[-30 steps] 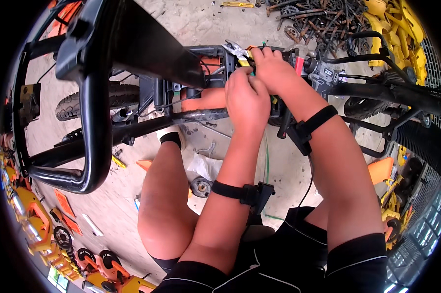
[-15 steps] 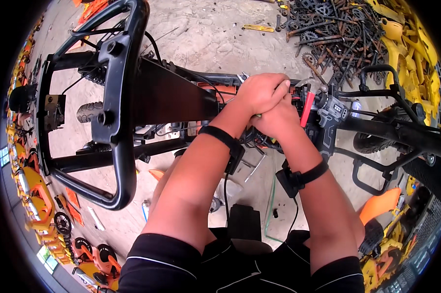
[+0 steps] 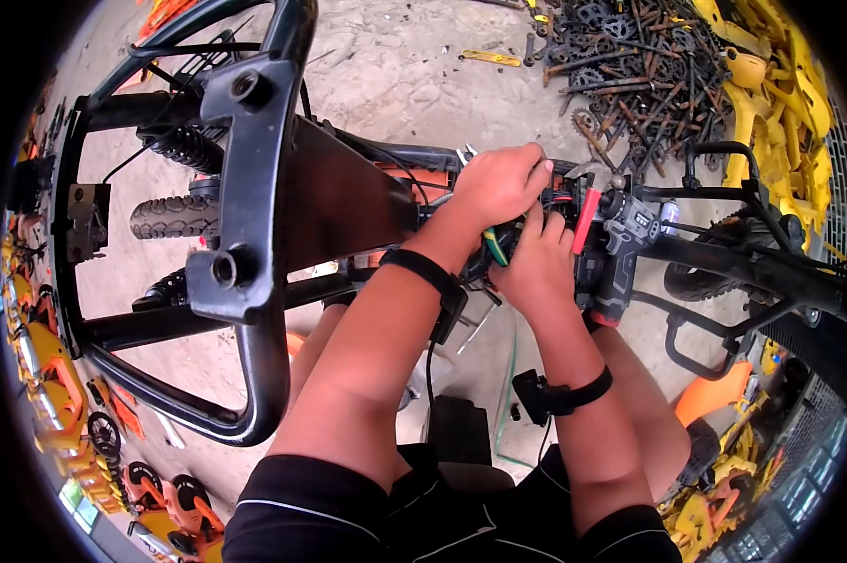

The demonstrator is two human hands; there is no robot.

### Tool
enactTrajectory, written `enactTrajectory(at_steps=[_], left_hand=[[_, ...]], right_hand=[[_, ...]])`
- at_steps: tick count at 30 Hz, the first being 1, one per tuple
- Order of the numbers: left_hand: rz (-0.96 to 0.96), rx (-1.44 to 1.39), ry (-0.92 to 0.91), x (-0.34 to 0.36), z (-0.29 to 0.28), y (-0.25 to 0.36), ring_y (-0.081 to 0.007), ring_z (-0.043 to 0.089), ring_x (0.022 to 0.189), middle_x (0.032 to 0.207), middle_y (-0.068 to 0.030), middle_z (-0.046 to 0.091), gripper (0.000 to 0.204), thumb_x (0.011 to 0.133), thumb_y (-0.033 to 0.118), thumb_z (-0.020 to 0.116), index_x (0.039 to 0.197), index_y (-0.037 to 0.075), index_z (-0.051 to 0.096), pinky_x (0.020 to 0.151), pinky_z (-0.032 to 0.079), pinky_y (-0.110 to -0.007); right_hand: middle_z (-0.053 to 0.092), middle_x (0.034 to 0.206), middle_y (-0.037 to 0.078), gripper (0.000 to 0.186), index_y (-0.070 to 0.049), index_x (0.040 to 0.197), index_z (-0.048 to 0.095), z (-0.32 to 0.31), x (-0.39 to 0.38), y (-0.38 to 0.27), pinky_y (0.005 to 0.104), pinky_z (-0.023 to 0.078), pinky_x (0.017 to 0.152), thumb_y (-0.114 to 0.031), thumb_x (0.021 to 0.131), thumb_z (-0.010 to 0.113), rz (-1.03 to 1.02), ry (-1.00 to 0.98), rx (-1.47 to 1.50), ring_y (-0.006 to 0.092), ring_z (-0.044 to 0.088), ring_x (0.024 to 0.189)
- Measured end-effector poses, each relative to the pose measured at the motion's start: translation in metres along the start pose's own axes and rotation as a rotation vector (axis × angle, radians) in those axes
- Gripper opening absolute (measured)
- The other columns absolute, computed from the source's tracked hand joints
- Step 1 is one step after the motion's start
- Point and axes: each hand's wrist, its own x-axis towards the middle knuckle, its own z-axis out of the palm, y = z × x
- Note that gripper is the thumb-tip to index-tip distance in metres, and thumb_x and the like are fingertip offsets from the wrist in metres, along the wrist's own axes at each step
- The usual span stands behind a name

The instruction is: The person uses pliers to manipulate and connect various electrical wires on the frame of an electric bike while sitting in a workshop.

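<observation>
My left hand [image 3: 500, 188] is closed over the middle of a black vehicle frame [image 3: 348, 188]. A tool with a green-and-yellow handle [image 3: 495, 248] pokes out beneath it, between my two hands; its working end is hidden. My right hand [image 3: 539, 267] lies close beside it, fingers bent down into the frame's wiring and parts, and what they hold is hidden. Just right of those fingers rests a hammer with a red handle [image 3: 587, 221]. Beyond the hammer a grey cordless drill [image 3: 620, 251] lies on the frame.
A heap of rusty cranks and chainrings [image 3: 639, 75] lies on the floor at the far right, beside stacked yellow body panels [image 3: 780, 103]. The frame's tubular black end [image 3: 264, 375] rises at left. Orange and yellow parts [image 3: 67, 385] line the far left.
My right hand has drawn down and away from my left, uncovering the green-and-yellow handle. The view has shifted a little, and the frame's left end looks larger.
</observation>
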Motion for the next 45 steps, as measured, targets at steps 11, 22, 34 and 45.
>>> enactTrajectory(at_steps=[11, 22, 34, 45], left_hand=[[0.184, 0.062, 0.192, -0.005, 0.010, -0.012, -0.0383, 0.062, 0.096, 0.094, -0.0161, 0.066, 0.017, 0.095, 0.021, 0.061, 0.102, 0.006, 0.060, 0.083, 0.050, -0.049], [0.199, 0.119, 0.126, -0.005, 0.012, -0.014, -0.0393, 0.064, 0.086, 0.086, -0.0153, 0.066, 0.018, 0.097, 0.025, 0.057, 0.101, 0.008, 0.059, 0.076, 0.050, -0.051], [0.111, 0.081, 0.193, -0.003, 0.014, -0.008, -0.0405, 0.065, 0.088, 0.089, -0.0177, 0.068, 0.019, 0.099, 0.026, 0.055, 0.105, 0.009, 0.060, 0.076, 0.050, -0.052], [-0.026, 0.077, 0.230, 0.000, 0.014, 0.003, -0.0415, 0.065, 0.085, 0.086, -0.0174, 0.069, 0.019, 0.100, 0.026, 0.053, 0.106, 0.010, 0.059, 0.073, 0.050, -0.054]], right_hand=[[0.051, 0.124, 0.023, 0.098, 0.000, 0.144, 0.034, -0.013, 0.003, -0.011, 0.0485, 0.054, 0.091, -0.029, 0.067, 0.087, 0.059, -0.130, -0.075, 0.0438, 0.058, 0.109], [0.056, 0.117, 0.021, 0.084, 0.005, 0.128, 0.044, -0.014, 0.012, 0.002, 0.0449, 0.056, 0.086, -0.036, 0.068, 0.086, -0.122, -0.127, -0.172, 0.0399, 0.062, 0.102], [0.059, 0.109, 0.020, 0.074, 0.003, 0.116, 0.050, -0.024, 0.025, 0.023, 0.0432, 0.057, 0.082, -0.040, 0.067, 0.085, -0.303, -0.135, -0.156, 0.0368, 0.065, 0.096], [0.062, 0.108, 0.023, 0.072, 0.001, 0.113, 0.051, -0.040, 0.041, 0.040, 0.0470, 0.055, 0.084, -0.045, 0.069, 0.085, -0.386, -0.188, -0.070, 0.0407, 0.065, 0.099]])
